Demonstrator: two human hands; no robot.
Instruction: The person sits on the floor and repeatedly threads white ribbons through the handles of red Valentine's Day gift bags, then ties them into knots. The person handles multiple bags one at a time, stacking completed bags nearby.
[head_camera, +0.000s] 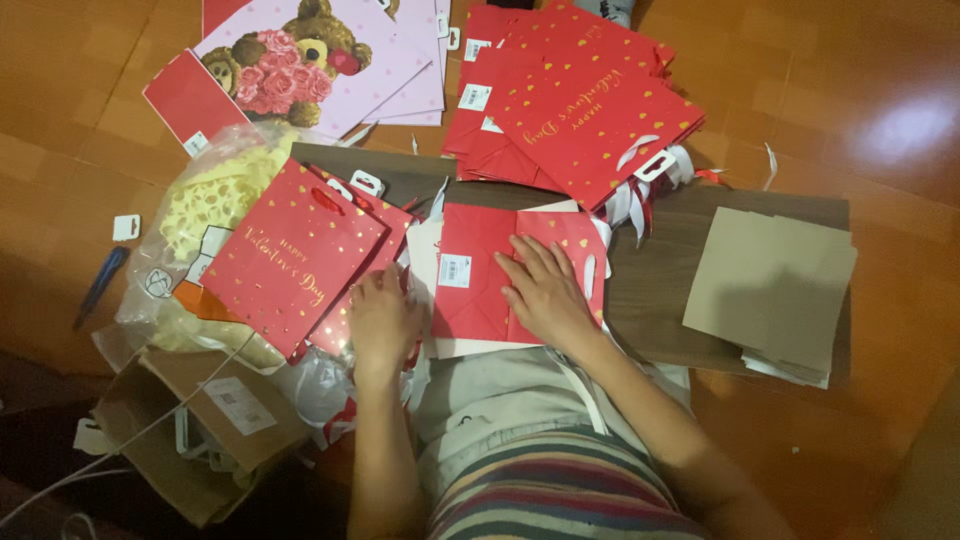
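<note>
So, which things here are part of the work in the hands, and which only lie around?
In use: left hand, right hand, flat red bag, brown board.
Lying about: bear bags, card sheets, blue pen, box.

The person wears a light grey cloth top (520, 400) over the lap and chest, with a white ribbon-like strap (590, 395) lying across it. Below it shows a knitted garment in horizontal stripes (560, 495) of red, grey, yellow and dark blue. Both forearms are bare, without sleeves, watch or rings.
</note>
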